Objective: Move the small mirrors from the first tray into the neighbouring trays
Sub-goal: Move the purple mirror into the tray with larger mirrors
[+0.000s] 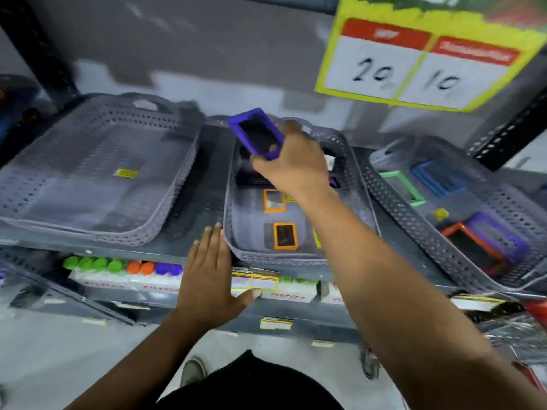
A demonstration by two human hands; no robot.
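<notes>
While counted, trays: three grey, side by side on shelf (207,184).
Right hand (291,164): grip holding one purple mirror (256,133) above middle tray (352,161).
Left hand (211,273): fingers spread flat, holding nothing.
Middle tray: two orange mirrors (284,235).
Right tray (414,226): four mirrors.

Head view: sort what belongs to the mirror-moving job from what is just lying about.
Job: purple-framed mirror held in right hand; middle tray with two orange-framed mirrors; empty left tray; right tray holding mirrors.

Lying about: price sign, colour-capped bottles below.

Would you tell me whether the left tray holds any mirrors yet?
Empty of mirrors: the left tray shows only a yellow sticker on its bare floor.
</notes>
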